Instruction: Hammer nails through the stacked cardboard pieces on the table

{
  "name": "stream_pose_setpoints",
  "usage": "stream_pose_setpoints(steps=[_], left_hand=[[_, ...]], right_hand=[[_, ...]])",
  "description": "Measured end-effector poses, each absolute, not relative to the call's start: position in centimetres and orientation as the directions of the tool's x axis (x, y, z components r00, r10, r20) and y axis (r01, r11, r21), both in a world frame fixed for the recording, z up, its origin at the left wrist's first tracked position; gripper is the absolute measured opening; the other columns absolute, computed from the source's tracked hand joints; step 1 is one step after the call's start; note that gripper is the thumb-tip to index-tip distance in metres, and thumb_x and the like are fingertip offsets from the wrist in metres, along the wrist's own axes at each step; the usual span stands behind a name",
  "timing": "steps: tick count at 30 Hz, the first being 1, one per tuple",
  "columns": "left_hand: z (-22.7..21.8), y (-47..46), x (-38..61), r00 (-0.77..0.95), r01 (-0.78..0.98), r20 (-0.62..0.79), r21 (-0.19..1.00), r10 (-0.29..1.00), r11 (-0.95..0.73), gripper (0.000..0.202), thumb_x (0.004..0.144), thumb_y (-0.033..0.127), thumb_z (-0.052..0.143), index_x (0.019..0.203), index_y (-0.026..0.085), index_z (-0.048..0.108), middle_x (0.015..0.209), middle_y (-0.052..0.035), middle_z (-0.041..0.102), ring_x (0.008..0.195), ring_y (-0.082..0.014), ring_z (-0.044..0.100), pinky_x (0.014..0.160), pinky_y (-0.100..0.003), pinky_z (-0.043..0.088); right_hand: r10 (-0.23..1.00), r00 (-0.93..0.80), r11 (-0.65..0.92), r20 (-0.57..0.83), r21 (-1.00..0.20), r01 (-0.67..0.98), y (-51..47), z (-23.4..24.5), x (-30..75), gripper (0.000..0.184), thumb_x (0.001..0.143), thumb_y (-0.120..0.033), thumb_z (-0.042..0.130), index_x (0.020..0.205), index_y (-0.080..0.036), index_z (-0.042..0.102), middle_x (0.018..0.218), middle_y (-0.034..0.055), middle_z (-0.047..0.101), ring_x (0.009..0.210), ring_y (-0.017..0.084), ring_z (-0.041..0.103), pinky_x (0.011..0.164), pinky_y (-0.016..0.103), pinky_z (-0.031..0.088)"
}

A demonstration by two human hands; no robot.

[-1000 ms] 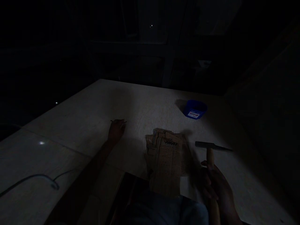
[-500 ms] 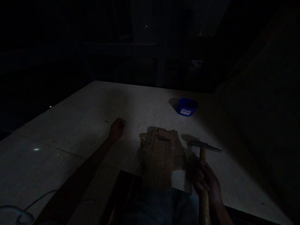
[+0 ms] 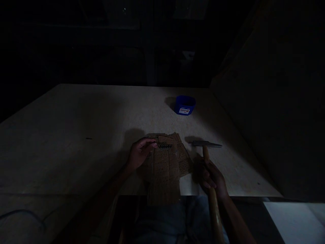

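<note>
My right hand (image 3: 212, 178) is wrapped round the wooden handle of a hammer (image 3: 206, 152). Its metal head hangs above the table, to the right of a stack of brown cardboard (image 3: 165, 173) pricked with many small holes. Across the upper part of the top sheet runs a row of several dark, thin pieces (image 3: 165, 146), like nails stuck in it. At the left end of this row, my left hand (image 3: 141, 151) pinches thumb and fingers together. Whatever lies between those fingertips is too small and dark to make out.
A blue plastic tub (image 3: 185, 105) with a white label stands farther back on the pale table (image 3: 114, 112). One thin dark piece (image 3: 88, 138) lies on the left. A cable (image 3: 22, 211) curves at the lower left; a wall (image 3: 254, 118) rises on the right.
My left hand has moved from the bare tabletop on the left to the row on the cardboard. The right hand still holds the hammer beside the stack. The camera view has shifted.
</note>
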State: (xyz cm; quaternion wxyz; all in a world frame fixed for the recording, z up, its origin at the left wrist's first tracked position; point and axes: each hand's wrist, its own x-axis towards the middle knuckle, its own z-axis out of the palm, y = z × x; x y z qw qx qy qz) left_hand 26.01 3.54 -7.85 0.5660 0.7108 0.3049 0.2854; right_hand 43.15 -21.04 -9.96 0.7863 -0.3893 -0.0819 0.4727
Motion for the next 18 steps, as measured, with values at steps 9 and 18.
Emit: stream_pose_setpoints(steps=[9,18], left_hand=[[-10.2,3.5,26.0,0.686,0.089,0.286,0.88,0.669,-0.468,0.022,0.09,0.04,0.064,0.097,0.025,0.078,0.098,-0.003,0.079,0.091,-0.0196,0.074,0.084,-0.031,0.059],[-10.6,3.5,26.3,0.739,0.068,0.341,0.82,0.581,-0.568,0.023,0.095,0.035,0.058,0.104,0.026,0.077,0.104,-0.004,0.077,0.097,-0.0192,0.071,0.089,-0.032,0.058]], right_hand=[[0.739,0.607,0.191,-0.294,-0.772,-0.606,-20.5,-8.4,42.5,0.02,0.088,-0.036,0.07,0.091,-0.019,0.06,0.054,-0.0105,0.048,0.031,-0.001,0.012,0.029,0.009,0.03],[0.702,0.648,0.18,-0.295,-0.806,-0.563,-20.4,-8.2,42.2,0.023,0.086,-0.039,0.072,0.091,-0.019,0.062,0.054,-0.0098,0.048,0.031,-0.001,0.015,0.027,0.01,0.028]])
